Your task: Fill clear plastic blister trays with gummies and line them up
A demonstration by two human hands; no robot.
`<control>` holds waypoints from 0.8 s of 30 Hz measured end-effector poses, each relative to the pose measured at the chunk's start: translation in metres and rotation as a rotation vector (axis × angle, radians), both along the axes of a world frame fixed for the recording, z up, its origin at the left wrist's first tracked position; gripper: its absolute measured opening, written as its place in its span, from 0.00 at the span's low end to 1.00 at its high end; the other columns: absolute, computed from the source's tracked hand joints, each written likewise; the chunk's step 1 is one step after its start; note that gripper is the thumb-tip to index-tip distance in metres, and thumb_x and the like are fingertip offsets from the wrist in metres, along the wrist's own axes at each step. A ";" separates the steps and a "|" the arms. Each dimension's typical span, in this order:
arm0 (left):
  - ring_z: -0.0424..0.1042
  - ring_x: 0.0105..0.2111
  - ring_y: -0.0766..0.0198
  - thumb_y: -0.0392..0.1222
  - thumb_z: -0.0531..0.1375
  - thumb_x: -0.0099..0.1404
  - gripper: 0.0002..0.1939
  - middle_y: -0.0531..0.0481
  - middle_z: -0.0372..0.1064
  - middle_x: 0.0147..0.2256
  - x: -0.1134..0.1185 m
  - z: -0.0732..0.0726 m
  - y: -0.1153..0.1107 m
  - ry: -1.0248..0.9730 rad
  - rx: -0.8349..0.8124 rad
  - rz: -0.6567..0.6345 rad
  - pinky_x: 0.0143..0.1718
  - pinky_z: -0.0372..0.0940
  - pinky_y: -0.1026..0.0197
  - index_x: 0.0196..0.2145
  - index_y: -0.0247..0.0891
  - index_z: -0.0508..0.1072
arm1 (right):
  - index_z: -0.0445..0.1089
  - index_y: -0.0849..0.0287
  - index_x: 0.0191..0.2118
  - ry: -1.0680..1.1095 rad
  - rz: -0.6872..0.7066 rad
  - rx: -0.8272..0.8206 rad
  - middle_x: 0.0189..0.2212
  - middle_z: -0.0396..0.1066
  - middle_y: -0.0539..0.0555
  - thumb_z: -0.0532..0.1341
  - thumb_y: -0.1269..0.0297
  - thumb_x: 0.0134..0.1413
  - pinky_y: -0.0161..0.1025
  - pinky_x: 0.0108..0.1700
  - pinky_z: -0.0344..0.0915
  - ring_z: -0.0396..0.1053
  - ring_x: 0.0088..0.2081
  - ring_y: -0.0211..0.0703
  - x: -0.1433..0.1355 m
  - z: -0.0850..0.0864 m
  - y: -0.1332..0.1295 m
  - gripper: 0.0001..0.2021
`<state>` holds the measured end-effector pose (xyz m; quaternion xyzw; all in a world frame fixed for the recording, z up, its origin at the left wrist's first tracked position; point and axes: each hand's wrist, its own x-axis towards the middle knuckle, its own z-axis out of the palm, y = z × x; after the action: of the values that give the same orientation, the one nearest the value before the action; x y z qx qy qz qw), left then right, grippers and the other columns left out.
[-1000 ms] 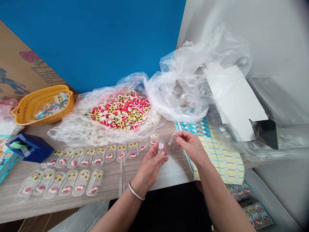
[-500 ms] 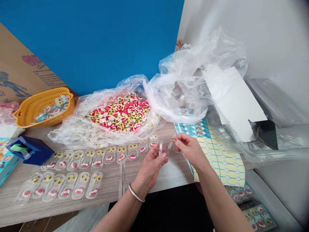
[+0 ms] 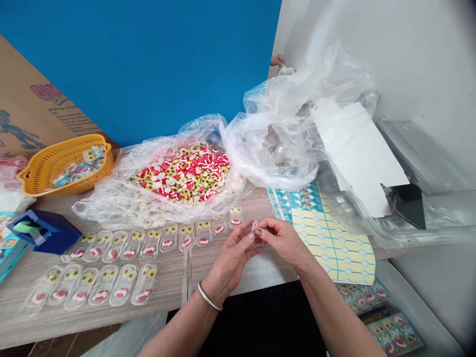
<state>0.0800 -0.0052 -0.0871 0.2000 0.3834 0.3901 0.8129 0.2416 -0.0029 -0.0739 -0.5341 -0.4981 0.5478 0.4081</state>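
Note:
My left hand [image 3: 233,254] and my right hand [image 3: 281,241] meet above the front of the table. Between their fingertips is a small clear plastic piece [image 3: 255,225], mostly covered by the fingers. My left thumb and fingers pinch it from the left, and my right thumb and forefinger close on it from the other side. Left of my hands stand rows of clear plastic trays [image 3: 149,245], each with yellow eye-shaped pieces and a red-and-white mouth-shaped piece. Close by my right hand lies a sheet of yellow and blue stickers [image 3: 334,238].
Behind the trays, an open plastic bag [image 3: 159,210] holds a heap of eye and mouth pieces. A yellow basket [image 3: 28,176], a blue tape dispenser [image 3: 61,233], clear bags [image 3: 275,148] and white card [image 3: 360,148] surround the work area. Another person's hand [image 3: 277,60] shows at the back.
My right hand has moved left and down to meet my left hand. The clear pieces, held apart before, are now together at the fingertips. The other person's hand has shifted slightly.

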 end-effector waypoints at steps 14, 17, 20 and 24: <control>0.77 0.43 0.53 0.50 0.66 0.63 0.24 0.41 0.76 0.46 0.000 0.003 0.003 0.001 -0.050 0.106 0.46 0.69 0.51 0.53 0.39 0.71 | 0.73 0.58 0.31 -0.076 -0.049 0.045 0.25 0.71 0.50 0.64 0.54 0.55 0.37 0.33 0.64 0.66 0.28 0.40 0.005 0.007 0.004 0.12; 0.77 0.41 0.56 0.52 0.63 0.65 0.24 0.42 0.76 0.44 -0.006 0.005 0.007 0.025 -0.074 0.172 0.45 0.67 0.55 0.55 0.38 0.69 | 0.72 0.57 0.30 -0.273 -0.060 0.138 0.24 0.70 0.49 0.62 0.57 0.56 0.38 0.31 0.60 0.65 0.27 0.40 0.010 0.012 0.023 0.09; 0.76 0.36 0.59 0.53 0.61 0.65 0.26 0.44 0.76 0.40 -0.013 0.007 0.010 0.040 -0.093 0.222 0.40 0.66 0.58 0.57 0.37 0.69 | 0.71 0.56 0.29 -0.666 -0.025 0.236 0.26 0.72 0.51 0.60 0.66 0.56 0.39 0.33 0.58 0.67 0.28 0.42 0.012 0.014 0.052 0.06; 0.75 0.33 0.59 0.54 0.61 0.64 0.30 0.41 0.77 0.39 -0.025 0.008 0.015 -0.019 -0.094 0.257 0.37 0.65 0.58 0.58 0.34 0.68 | 0.72 0.58 0.30 -1.153 -0.053 0.254 0.32 0.74 0.58 0.61 0.67 0.59 0.40 0.32 0.54 0.68 0.30 0.45 0.008 0.011 0.081 0.07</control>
<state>0.0552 0.0093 -0.0793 0.1071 0.4161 0.4745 0.7683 0.2499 0.0778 -0.0631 -0.7049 -0.6877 0.0946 0.1459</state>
